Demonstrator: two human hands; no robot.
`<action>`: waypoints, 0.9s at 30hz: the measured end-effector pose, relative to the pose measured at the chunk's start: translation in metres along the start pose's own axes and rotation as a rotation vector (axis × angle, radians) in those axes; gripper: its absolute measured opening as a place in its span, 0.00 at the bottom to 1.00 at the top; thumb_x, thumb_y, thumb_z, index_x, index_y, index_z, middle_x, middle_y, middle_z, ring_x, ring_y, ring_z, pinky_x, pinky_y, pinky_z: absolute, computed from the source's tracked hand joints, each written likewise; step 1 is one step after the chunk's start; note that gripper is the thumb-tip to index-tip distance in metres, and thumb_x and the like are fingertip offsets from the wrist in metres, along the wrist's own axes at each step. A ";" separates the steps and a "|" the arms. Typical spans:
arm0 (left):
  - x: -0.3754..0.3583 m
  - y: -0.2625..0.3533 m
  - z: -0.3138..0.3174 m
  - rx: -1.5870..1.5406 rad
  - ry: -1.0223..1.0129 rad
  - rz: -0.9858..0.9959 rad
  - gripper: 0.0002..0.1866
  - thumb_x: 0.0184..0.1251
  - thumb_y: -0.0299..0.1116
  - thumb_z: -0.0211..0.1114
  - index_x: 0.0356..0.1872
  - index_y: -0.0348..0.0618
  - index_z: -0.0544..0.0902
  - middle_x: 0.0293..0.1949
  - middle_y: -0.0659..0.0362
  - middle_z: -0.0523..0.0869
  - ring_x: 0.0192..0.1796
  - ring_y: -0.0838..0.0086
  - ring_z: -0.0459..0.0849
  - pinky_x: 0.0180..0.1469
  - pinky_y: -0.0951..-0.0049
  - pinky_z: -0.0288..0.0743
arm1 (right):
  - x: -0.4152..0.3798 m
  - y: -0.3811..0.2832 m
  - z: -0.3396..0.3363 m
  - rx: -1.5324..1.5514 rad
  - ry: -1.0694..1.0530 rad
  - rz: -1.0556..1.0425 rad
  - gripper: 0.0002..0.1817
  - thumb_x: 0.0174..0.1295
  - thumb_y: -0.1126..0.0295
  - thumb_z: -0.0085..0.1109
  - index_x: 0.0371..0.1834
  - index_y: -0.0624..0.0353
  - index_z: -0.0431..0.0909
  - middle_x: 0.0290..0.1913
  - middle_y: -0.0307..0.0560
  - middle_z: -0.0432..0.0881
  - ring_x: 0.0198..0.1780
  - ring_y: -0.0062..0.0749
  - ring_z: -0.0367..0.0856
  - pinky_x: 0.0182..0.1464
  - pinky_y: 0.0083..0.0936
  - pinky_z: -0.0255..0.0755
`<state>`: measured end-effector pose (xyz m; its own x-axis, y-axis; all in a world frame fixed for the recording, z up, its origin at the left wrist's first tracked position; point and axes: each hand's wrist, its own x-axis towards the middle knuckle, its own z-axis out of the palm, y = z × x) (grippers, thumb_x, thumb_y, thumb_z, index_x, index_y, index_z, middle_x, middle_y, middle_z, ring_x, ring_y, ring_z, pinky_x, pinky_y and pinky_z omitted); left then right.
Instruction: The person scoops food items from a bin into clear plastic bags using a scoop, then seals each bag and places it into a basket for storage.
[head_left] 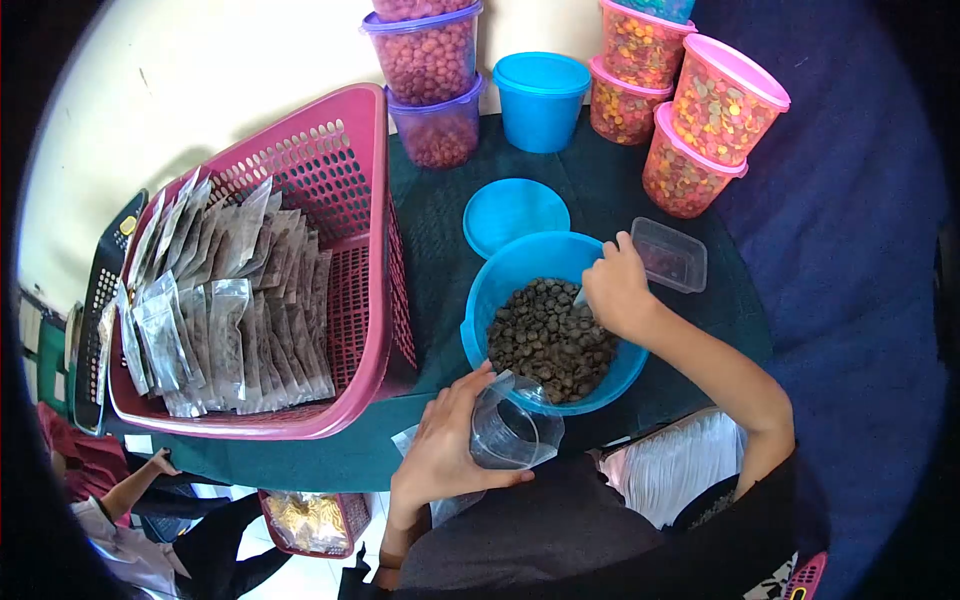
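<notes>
A blue tub [490, 285] full of dark brown round pieces [548, 340] stands on the dark green table. My right hand [615, 288] reaches into the tub from the right and grips a small scoop whose tip shows at the fingers. My left hand [445, 445] holds a clear plastic bag [510, 428] open at the tub's near rim. The bag looks empty.
A pink basket [350, 160] on the left holds several filled clear packets [225, 310]. A blue lid [515, 212], a small clear box [670, 255], a closed blue tub [541, 100] and stacked jars of coloured snacks [715, 105] stand behind. Another person [130, 500] is at lower left.
</notes>
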<state>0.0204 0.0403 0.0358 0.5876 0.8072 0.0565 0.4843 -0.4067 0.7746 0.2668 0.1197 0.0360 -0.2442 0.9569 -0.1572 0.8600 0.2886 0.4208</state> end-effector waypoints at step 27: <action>-0.001 -0.009 0.004 -0.056 0.004 0.033 0.54 0.23 0.51 0.76 0.56 0.33 0.60 0.58 0.44 0.63 0.58 0.52 0.65 0.58 0.58 0.57 | 0.001 -0.021 0.044 0.815 -0.322 -0.206 0.13 0.56 0.59 0.46 0.29 0.57 0.73 0.29 0.45 0.77 0.39 0.39 0.72 0.41 0.34 0.51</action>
<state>0.0180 0.0410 0.0258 0.6003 0.7953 0.0849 0.4278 -0.4090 0.8061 0.2681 0.1127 -0.0127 -0.3965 0.7980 -0.4539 0.8942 0.2236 -0.3879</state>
